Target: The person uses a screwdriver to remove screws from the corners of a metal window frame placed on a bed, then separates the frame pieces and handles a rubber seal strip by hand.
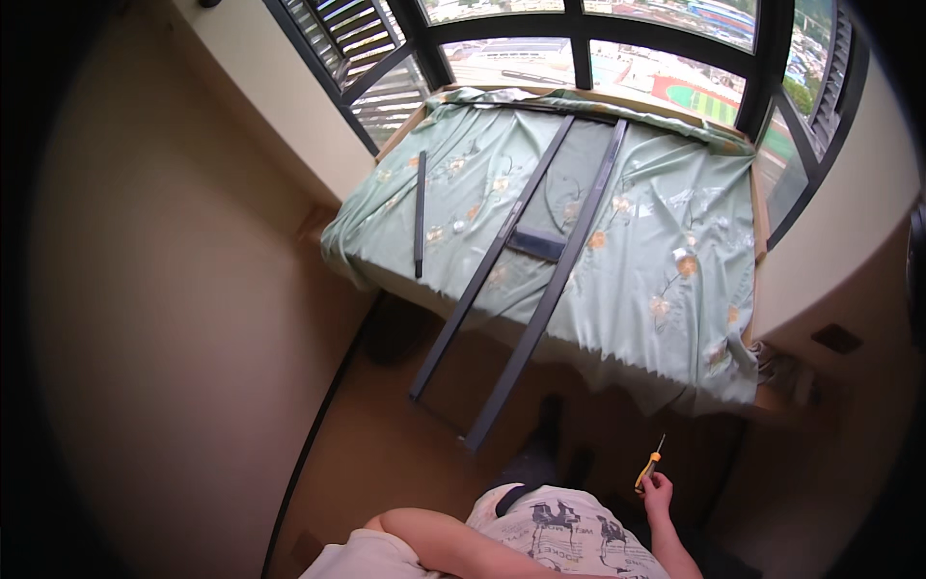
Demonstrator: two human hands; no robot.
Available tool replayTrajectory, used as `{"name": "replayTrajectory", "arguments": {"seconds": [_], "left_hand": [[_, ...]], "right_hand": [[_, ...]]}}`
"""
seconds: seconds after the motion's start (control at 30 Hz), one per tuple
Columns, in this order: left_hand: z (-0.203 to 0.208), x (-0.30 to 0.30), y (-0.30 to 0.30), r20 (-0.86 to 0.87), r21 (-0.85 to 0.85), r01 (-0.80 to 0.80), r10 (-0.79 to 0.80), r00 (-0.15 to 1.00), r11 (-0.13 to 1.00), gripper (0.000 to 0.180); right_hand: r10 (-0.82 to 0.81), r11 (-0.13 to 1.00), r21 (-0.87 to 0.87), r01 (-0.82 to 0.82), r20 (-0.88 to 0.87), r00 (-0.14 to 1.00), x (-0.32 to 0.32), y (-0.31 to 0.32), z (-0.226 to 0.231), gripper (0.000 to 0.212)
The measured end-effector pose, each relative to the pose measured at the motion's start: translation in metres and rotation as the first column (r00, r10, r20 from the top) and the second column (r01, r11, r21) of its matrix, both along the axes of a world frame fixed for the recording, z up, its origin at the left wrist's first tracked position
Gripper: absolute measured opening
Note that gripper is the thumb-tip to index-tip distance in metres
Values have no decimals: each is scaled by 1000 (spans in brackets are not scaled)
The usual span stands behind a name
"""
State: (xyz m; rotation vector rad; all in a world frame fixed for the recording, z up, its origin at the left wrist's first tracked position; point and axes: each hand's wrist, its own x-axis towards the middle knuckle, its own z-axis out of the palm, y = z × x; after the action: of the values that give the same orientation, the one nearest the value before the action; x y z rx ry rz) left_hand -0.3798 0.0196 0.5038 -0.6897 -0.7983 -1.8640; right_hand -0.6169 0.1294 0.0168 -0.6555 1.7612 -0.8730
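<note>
My right hand (657, 494) grips a screwdriver (647, 471) with a yellow and dark handle, its thin shaft pointing up and away from me. It is held low at the right, apart from everything else. My left forearm (453, 542) crosses in front of my body at the bottom, and the hand itself is out of the picture. Ahead lies a long dark frame (543, 314) of two parallel rails. A short cross plate (537, 243) joins them near the middle. Their near ends jut out past the edge of the cloth-covered surface. Left of the frame lies a separate dark bar (420, 214).
A pale green flowered cloth (666, 207) drapes over the raised surface by the window, hanging in folds at its near edge. Dark-framed windows (581, 43) enclose the far side. A beige wall (174, 289) stands at left, above brown floor (367, 434).
</note>
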Motion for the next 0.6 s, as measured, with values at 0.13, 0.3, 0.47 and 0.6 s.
{"name": "replayTrajectory", "arguments": {"seconds": [0.13,0.3,0.47,0.6], "left_hand": [[-6,14,31,-26,108,53,-50,998,993,47],[-10,59,44,-36,-25,87,-87,996,996,49],[-8,143,45,-25,109,8,-5,1000,994,50],[-23,238,44,-84,132,112,-101,991,985,51]], "right_hand": [[-67,980,183,78,-66,996,-15,75,-49,17],[8,918,390,75,-206,979,-5,122,-78,22],[100,892,452,19,-238,966,19,113,-77,21],[21,938,342,57,-220,975,97,57,-50,19]]}}
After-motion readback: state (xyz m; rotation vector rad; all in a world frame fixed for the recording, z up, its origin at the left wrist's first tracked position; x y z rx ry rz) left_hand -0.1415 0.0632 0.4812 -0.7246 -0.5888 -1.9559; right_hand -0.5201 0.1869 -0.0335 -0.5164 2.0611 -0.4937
